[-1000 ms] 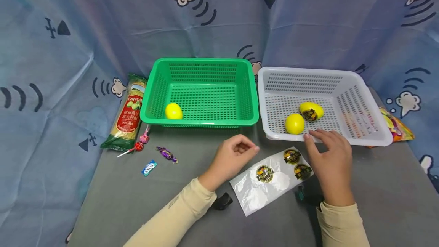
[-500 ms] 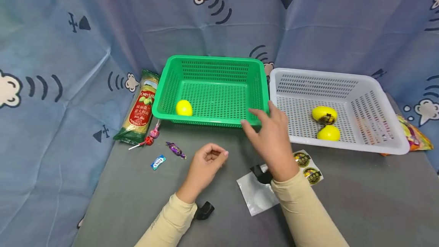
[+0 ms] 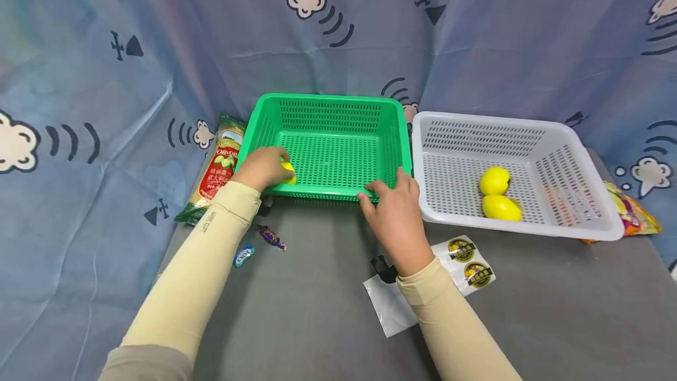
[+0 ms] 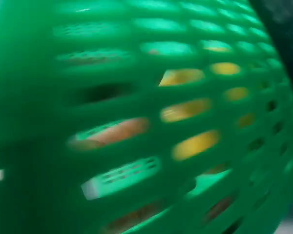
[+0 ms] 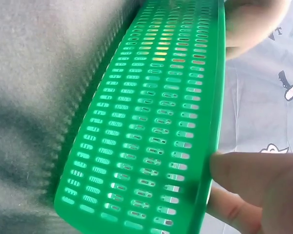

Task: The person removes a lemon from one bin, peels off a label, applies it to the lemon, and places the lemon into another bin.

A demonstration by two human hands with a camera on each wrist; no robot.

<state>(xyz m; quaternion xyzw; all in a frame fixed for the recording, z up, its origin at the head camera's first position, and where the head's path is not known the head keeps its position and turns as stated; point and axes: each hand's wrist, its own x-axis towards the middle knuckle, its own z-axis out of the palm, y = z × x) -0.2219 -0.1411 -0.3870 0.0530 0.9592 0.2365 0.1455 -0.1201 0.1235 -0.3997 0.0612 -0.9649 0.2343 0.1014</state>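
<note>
Head view, from the left: a pasta packet [image 3: 218, 168] lies on the grey table [image 3: 317, 287] against the blue cloth backdrop [image 3: 106, 46], with a blue-wrapped candy [image 3: 243, 255] and a purple-wrapped candy [image 3: 271, 237] just in front of it. Next comes the left hand [image 3: 262, 167], reaching over the near left corner of the green basket [image 3: 330, 146] with its fingers curled round a yellow lemon [image 3: 288, 171] that sits on the basket floor (only a sliver of the fruit shows past the fingers). The left wrist view, very close and blurred, shows yellow and skin tones through the basket's slotted wall [image 4: 136, 122]. Further right, the right hand [image 3: 394, 213] grips the basket's near rim, fingers hooked over the edge and thumb beside it; the right wrist view shows a fingertip [image 5: 254, 175] pressed on that rim. Under the right forearm lies a sticker sheet [image 3: 465, 260] with two round labels. Just beside the green basket stands a white basket [image 3: 529, 134] holding two lemons [image 3: 497, 193], touching each other. At the far right, a colourful snack bag [image 3: 629, 213] pokes out from behind it.
</note>
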